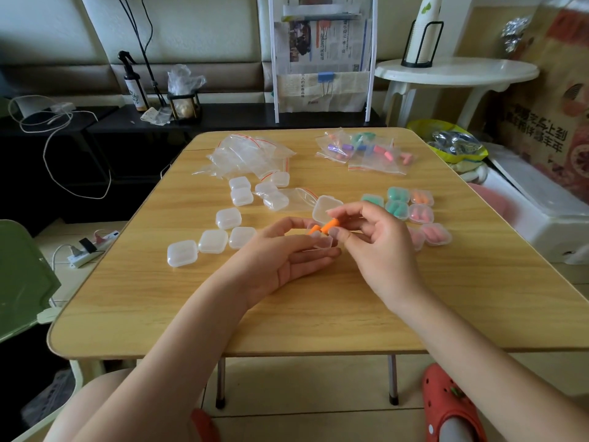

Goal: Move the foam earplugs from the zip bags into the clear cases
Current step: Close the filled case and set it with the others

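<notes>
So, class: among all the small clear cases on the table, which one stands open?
The clear case just behind the hands, beside the orange earplugs being held. Its lid is raised; every other case, empty or filled, lies shut.

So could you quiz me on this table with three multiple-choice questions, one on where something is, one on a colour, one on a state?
1. Where do the filled cases sit on the table?
A. To the right of the hands
B. At the near left corner
C. Under the empty bags

2. What colour are the earplugs held between the hands?
A. Purple
B. Orange
C. Green

3. What state is the case just behind the right hand in?
A. Snapped shut
B. Open
C. Full of pink earplugs

Answers:
1. A, the cases with green, orange and pink earplugs are grouped to the right of the right hand.
2. B, bright orange shows between the fingertips of the left hand and the right hand.
3. B, its hollow inside faces the camera and looks empty.
</notes>
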`<move>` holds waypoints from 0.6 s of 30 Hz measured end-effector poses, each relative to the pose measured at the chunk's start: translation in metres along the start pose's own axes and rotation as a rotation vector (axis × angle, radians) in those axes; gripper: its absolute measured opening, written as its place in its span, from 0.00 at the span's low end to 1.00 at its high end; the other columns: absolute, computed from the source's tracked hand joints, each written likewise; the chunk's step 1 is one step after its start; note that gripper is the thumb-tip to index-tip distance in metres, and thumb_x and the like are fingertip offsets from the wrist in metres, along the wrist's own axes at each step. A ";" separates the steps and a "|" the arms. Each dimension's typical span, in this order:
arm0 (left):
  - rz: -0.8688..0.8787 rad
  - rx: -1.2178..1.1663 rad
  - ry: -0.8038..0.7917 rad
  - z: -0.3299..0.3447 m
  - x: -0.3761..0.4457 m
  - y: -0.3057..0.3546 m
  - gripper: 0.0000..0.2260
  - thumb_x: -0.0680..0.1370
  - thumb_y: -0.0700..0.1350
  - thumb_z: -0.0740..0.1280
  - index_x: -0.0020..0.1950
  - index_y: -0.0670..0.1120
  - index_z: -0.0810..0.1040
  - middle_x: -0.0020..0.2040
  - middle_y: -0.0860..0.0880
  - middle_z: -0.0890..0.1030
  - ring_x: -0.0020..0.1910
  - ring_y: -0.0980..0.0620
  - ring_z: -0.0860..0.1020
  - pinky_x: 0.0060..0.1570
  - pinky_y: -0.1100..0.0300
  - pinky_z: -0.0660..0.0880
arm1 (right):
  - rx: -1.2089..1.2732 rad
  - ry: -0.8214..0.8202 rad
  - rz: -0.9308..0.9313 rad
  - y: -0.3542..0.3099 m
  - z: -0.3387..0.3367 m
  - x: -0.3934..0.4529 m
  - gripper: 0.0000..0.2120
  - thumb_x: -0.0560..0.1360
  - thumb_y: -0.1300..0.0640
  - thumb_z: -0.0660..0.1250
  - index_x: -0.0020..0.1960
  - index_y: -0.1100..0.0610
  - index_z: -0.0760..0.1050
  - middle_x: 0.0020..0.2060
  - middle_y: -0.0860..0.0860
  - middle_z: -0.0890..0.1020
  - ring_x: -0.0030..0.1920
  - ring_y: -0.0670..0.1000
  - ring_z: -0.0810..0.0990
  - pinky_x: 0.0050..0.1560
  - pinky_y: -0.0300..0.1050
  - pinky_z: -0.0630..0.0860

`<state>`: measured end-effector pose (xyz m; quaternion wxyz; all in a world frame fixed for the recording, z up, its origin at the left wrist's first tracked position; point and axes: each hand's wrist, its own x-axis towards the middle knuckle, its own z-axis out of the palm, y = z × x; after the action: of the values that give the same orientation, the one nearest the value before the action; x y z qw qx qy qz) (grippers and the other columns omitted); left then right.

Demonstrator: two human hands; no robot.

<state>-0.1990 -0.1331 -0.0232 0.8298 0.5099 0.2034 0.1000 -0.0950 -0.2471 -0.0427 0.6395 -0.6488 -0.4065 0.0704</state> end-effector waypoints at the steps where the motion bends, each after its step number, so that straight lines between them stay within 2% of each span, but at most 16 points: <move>1: -0.001 -0.001 -0.002 0.000 0.000 0.001 0.06 0.78 0.35 0.64 0.53 0.41 0.74 0.45 0.40 0.82 0.44 0.46 0.84 0.46 0.58 0.81 | -0.010 -0.002 -0.009 0.000 0.000 0.000 0.10 0.71 0.68 0.71 0.49 0.57 0.79 0.42 0.50 0.84 0.45 0.45 0.82 0.46 0.35 0.77; 4: -0.006 -0.005 0.003 0.001 0.000 0.002 0.05 0.78 0.35 0.62 0.53 0.40 0.74 0.44 0.41 0.82 0.43 0.47 0.84 0.45 0.59 0.81 | -0.059 0.015 -0.073 -0.001 0.001 0.000 0.13 0.71 0.71 0.69 0.48 0.55 0.77 0.42 0.48 0.82 0.46 0.46 0.82 0.48 0.38 0.78; 8: -0.021 0.014 0.015 0.003 0.000 0.003 0.06 0.76 0.32 0.63 0.50 0.40 0.74 0.40 0.42 0.84 0.39 0.50 0.84 0.39 0.61 0.81 | -0.268 0.042 -0.248 -0.001 0.002 -0.003 0.13 0.69 0.73 0.68 0.46 0.57 0.77 0.41 0.44 0.80 0.46 0.44 0.80 0.49 0.41 0.78; 11: -0.020 0.003 0.035 0.003 0.000 0.003 0.05 0.77 0.33 0.62 0.47 0.41 0.74 0.37 0.43 0.84 0.37 0.49 0.84 0.43 0.59 0.81 | -0.409 0.028 -0.340 0.002 0.003 -0.005 0.15 0.68 0.74 0.68 0.46 0.56 0.78 0.41 0.47 0.81 0.46 0.47 0.79 0.48 0.44 0.77; 18: 0.014 0.017 0.056 0.003 -0.001 0.000 0.04 0.76 0.32 0.64 0.47 0.41 0.72 0.37 0.44 0.83 0.36 0.52 0.83 0.41 0.62 0.81 | -0.427 0.010 -0.424 0.003 0.006 -0.005 0.16 0.67 0.77 0.66 0.47 0.59 0.79 0.41 0.49 0.80 0.46 0.51 0.79 0.48 0.48 0.76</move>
<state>-0.1983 -0.1358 -0.0221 0.8188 0.5152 0.2240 0.1182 -0.1007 -0.2449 -0.0482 0.4909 -0.6697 -0.5353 -0.1551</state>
